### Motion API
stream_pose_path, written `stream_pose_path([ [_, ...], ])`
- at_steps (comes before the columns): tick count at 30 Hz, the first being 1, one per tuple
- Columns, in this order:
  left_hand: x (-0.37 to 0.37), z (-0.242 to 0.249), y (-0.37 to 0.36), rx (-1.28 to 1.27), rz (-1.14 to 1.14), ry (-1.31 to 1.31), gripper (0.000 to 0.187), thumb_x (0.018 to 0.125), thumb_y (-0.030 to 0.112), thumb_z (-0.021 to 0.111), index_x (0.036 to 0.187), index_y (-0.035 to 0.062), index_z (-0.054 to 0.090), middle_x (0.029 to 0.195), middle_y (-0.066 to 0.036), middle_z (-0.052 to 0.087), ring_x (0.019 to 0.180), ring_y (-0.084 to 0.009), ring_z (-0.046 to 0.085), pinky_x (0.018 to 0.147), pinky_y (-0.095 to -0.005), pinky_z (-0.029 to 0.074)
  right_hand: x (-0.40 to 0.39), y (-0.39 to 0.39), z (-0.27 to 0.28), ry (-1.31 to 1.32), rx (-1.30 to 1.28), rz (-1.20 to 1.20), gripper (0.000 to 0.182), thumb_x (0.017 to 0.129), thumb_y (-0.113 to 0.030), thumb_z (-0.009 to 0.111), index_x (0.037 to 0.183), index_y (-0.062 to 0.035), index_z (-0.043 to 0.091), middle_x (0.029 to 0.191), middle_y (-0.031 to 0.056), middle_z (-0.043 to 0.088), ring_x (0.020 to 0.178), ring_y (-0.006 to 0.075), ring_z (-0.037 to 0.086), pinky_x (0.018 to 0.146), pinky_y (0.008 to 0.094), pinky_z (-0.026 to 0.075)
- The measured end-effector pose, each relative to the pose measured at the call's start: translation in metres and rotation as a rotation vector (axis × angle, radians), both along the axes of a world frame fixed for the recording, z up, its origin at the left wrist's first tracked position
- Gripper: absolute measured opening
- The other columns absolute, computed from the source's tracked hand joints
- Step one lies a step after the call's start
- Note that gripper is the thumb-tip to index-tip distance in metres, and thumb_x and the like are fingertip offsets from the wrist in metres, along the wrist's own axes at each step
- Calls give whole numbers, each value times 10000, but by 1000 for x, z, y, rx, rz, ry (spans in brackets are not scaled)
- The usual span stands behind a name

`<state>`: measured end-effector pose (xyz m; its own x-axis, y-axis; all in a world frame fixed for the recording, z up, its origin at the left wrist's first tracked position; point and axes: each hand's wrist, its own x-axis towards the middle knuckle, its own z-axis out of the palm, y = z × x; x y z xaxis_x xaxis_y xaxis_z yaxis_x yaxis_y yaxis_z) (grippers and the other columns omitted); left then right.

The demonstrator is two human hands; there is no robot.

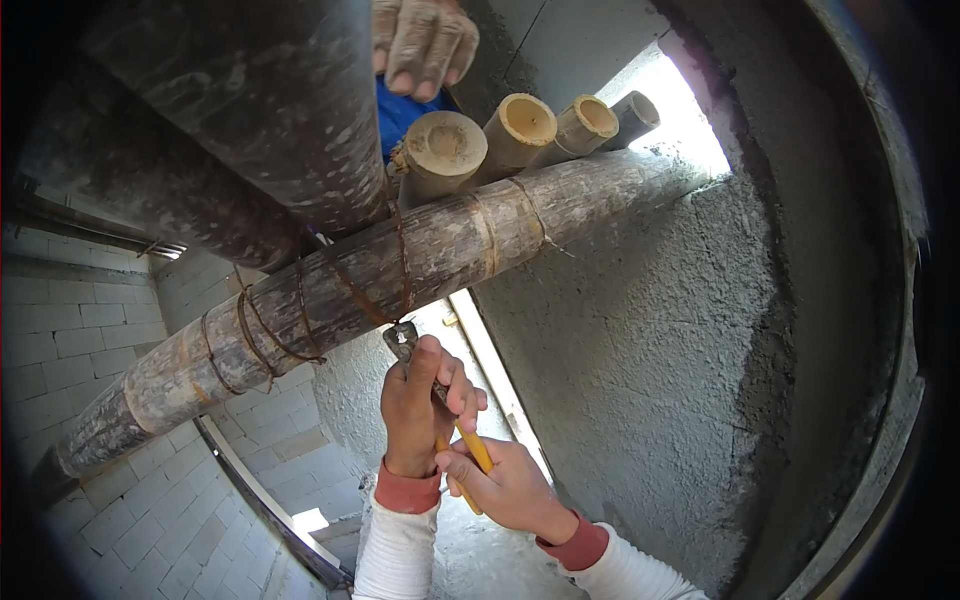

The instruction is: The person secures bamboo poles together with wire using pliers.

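A pair of pincers (402, 340) with yellow handles points upward, its jaws at a wire tie (372, 305) under the horizontal bamboo pole (450, 245). My left hand (425, 400) is closed around the pincers just below the head. Lower down, my right hand (505, 485) grips the yellow handles (474, 448). Several loops of rusty wire (252, 325) wrap the pole to the left. Two thick dark poles (250, 100) meet the horizontal pole from above.
Another person's hand (425, 50) rests above a blue item (398, 115) at the top. Cut bamboo ends (528, 120) stick out behind the horizontal pole. A rough plastered wall (640, 380) stands at right, a block wall (80, 320) at left.
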<state>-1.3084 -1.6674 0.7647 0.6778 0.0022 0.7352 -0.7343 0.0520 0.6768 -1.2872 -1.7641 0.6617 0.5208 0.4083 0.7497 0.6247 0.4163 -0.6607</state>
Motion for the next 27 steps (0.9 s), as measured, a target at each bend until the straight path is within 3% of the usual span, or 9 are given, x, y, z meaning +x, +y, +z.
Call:
stream_pose_path([
  [3,13,-2,15,-22,-291,10,468,1100,475,447,767,147,421,531,-3,427,386,-144,440,595,-356,493,-9,8,-2,-150,43,-398,334,1023,-348,634,900,-41,679,653,149,660,578,358,672,546,412,501],
  [7,34,-4,23,-15,-709,-27,499,1130,467,335,750,160,436,524,18,410,371,-133,422,613,-340,502,-11,10,-3,-196,-7,-594,315,1025,-316,629,946,-15,678,670,185,664,589,408,663,524,453,496],
  [10,22,-4,16,-7,-429,-21,499,1128,475,335,748,163,421,526,26,394,372,-130,410,605,-333,497,-9,1,-1,-148,65,-350,326,1029,-308,626,964,9,665,650,192,646,567,398,651,497,449,484],
  [14,-2,-5,16,120,-82,-7,481,1110,480,405,1112,37,591,802,-72,642,643,-216,683,736,-409,581,-13,-22,8,220,-43,171,359,1075,-304,584,1136,41,662,807,64,722,485,95,579,450,262,448],
  [15,-3,-4,24,210,-59,-24,587,1110,523,352,1320,-1,512,998,-134,666,808,-258,723,805,-399,575,-14,-25,10,226,-44,210,356,1088,-267,559,1249,44,626,894,62,744,491,60,572,442,213,449],
  [18,-10,-8,28,18,47,-62,577,1107,509,373,1344,1,511,1098,-146,657,952,-278,717,901,-404,546,-19,-31,12,231,-47,260,405,1088,-266,554,1333,55,575,948,99,757,541,89,631,496,224,518],
  [19,-5,-7,41,17,28,-48,569,1104,467,393,1421,2,478,1268,-165,635,1131,-290,670,996,-404,499,-22,-30,12,249,-43,278,413,1090,-263,548,1355,54,558,970,112,758,571,100,652,527,229,541],
  [24,0,1,46,106,173,-234,510,1101,328,392,1483,-1,466,1474,-180,544,1296,-289,580,1025,-391,481,-26,-23,-8,266,-55,351,453,1098,-257,521,1431,50,495,1065,169,756,704,157,731,682,270,624],
  [27,1,7,43,162,180,-260,451,1109,290,439,1427,-18,524,1445,-149,569,1274,-259,593,1006,-374,493,-34,-27,-14,184,-8,94,404,1099,-275,525,1362,29,567,919,84,732,646,82,655,582,226,531],
])
